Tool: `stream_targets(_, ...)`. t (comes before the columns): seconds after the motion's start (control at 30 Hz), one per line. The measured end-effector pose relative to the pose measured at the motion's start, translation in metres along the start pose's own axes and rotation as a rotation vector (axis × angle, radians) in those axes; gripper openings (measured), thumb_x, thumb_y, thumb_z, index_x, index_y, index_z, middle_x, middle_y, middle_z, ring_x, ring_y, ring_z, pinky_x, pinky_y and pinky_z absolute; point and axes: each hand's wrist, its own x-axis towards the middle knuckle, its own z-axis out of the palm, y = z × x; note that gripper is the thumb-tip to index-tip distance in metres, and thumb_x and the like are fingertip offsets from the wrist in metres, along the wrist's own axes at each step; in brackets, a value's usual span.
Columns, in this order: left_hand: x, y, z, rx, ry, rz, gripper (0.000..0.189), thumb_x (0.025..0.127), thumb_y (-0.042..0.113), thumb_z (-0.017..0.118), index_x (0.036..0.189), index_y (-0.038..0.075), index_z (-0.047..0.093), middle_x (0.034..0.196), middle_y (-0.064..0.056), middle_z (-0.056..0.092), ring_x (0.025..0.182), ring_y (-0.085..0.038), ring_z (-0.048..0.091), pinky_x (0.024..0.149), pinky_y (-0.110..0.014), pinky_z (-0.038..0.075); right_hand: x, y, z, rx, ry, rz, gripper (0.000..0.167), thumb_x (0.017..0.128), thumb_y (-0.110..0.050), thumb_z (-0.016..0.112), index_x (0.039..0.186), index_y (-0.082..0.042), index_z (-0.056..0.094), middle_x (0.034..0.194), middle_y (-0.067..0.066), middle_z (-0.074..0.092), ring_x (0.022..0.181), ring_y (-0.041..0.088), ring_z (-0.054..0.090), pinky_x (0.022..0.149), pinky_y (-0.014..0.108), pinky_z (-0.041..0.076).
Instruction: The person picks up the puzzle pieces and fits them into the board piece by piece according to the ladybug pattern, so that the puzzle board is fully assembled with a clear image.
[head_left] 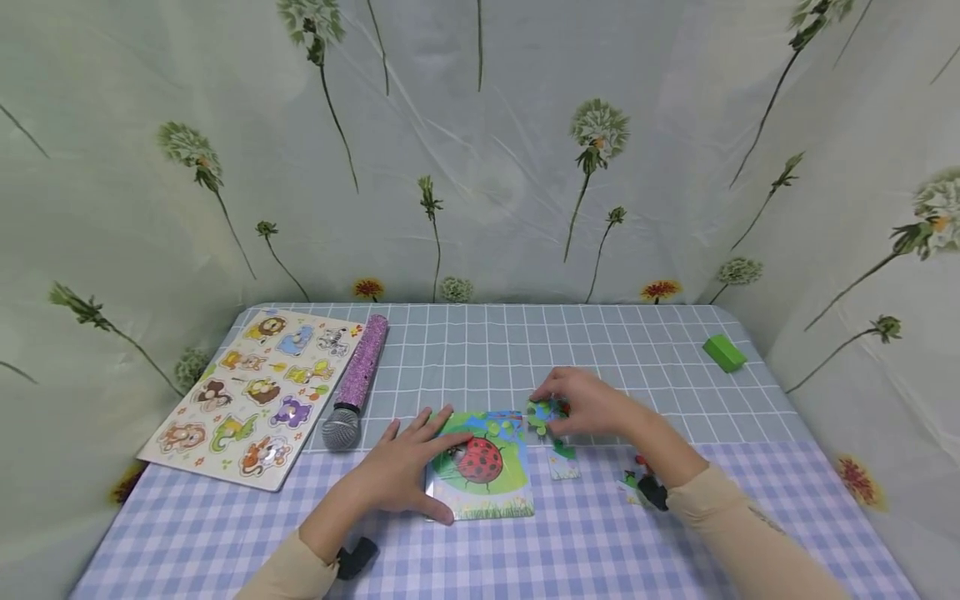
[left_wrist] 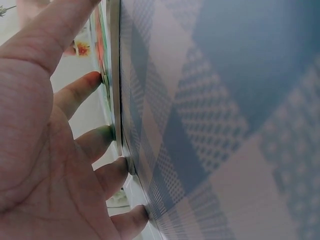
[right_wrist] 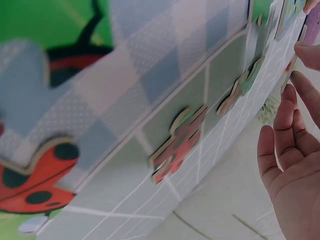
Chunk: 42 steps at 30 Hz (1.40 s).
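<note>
A square ladybug picture board (head_left: pixel 491 492) lies on the checked cloth. My left hand (head_left: pixel 411 462) rests with spread fingers on its left side; in the left wrist view, the fingertips (left_wrist: pixel 92 80) meet the board's edge and the surface beside it. To the right of the board, my right hand (head_left: pixel 588 404) pinches a puzzle piece (head_left: pixel 537 415) with green and blue on it. Seen from the right wrist, that thin piece (right_wrist: pixel 295 60) stands edge-on between thumb and fingers. Another puzzle piece (head_left: pixel 564 465) lies just below this hand.
More loose pieces, one red with black dots (right_wrist: pixel 42 182) and one dark red (right_wrist: pixel 180 142), lie under the right forearm. An animal puzzle board (head_left: pixel 255 400) and a pink glittery microphone (head_left: pixel 362 367) are at left. A green block (head_left: pixel 724 353) sits at the far right.
</note>
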Motion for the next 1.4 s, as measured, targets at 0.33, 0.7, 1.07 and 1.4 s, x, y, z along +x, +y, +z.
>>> stream_targets(0.33, 0.0, 0.0, -0.001, -0.042, 0.014, 0.016, 0.111, 0.065, 0.066, 0.094, 0.161, 0.033, 0.049, 0.179, -0.015, 0.026, 0.163, -0.053, 0.022, 0.119, -0.089, 0.019, 0.013, -0.014, 0.008, -0.023, -0.065, -0.039, 0.037, 0.087, -0.017, 0.084, 0.123, -0.01, 0.079, 0.117, 0.001, 0.074, 0.106, 0.018, 0.068, 0.096, 0.038, 0.06)
stream_targets(0.7, 0.001, 0.001, 0.001, -0.014, 0.005, -0.003, 0.113, 0.065, 0.067, 0.094, 0.162, 0.032, 0.048, 0.179, -0.014, 0.025, 0.164, -0.051, 0.022, 0.121, -0.087, 0.019, 0.023, -0.024, 0.018, 0.005, -0.109, -0.038, 0.038, 0.088, -0.018, 0.085, 0.125, -0.01, 0.079, 0.118, 0.0, 0.073, 0.109, 0.018, 0.067, 0.098, 0.036, 0.06)
stream_targets(1.07, 0.0, -0.003, 0.004, -0.024, 0.032, 0.017, 0.11, 0.067, 0.071, 0.091, 0.162, 0.035, 0.047, 0.179, -0.014, 0.026, 0.163, -0.052, 0.023, 0.119, -0.088, 0.02, 0.029, -0.029, 0.022, -0.003, -0.135, -0.052, 0.039, 0.088, -0.018, 0.085, 0.126, -0.01, 0.079, 0.12, 0.002, 0.073, 0.109, 0.016, 0.067, 0.096, 0.033, 0.061)
stream_targets(1.4, 0.0, -0.003, 0.004, 0.004, 0.032, 0.012, 0.112, 0.066, 0.069, 0.092, 0.162, 0.032, 0.048, 0.179, -0.015, 0.027, 0.163, -0.053, 0.024, 0.119, -0.088, 0.02, 0.035, -0.032, 0.026, -0.011, -0.126, -0.083, 0.038, 0.086, -0.019, 0.086, 0.123, -0.01, 0.08, 0.117, 0.002, 0.075, 0.102, 0.012, 0.067, 0.092, 0.028, 0.06)
